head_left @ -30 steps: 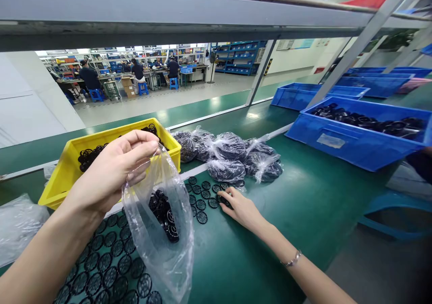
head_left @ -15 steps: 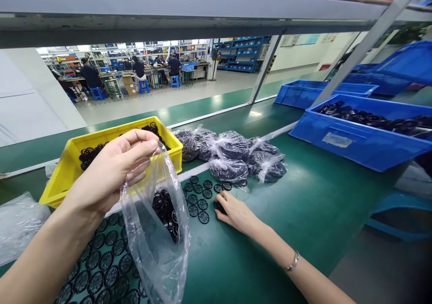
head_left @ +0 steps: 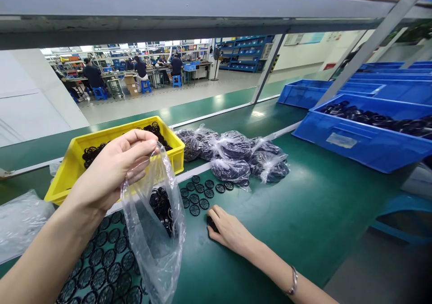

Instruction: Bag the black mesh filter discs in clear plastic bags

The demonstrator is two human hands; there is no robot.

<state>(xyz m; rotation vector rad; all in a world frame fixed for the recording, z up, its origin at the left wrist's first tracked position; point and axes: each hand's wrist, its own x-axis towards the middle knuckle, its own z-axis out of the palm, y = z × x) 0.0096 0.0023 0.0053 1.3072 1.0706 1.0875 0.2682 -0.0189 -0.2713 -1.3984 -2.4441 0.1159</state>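
My left hand [head_left: 118,169] pinches the rim of a clear plastic bag [head_left: 151,250], which hangs open over the table with a heap of black round parts [head_left: 163,209] inside it. My right hand [head_left: 227,229], its fingers curled, grips black round parts [head_left: 212,224] low over the green tabletop; how many it holds is hidden. Just beyond that hand lies a small group of spoked black discs [head_left: 200,188]. Many more such discs [head_left: 104,259] are spread flat at lower left, partly behind the bag and my left forearm.
Behind my left hand stands a yellow bin [head_left: 72,160] of black discs. Tied bags of black parts [head_left: 232,155] are piled mid-table. A blue crate [head_left: 361,144] of black parts is at right. Plastic bags [head_left: 23,223] lie far left. A shelf beam [head_left: 189,6] crosses overhead.
My right hand has drawn back from the discs, slightly left and nearer to me, with the black parts in its fingers. My left hand still holds the bag in about the same place.
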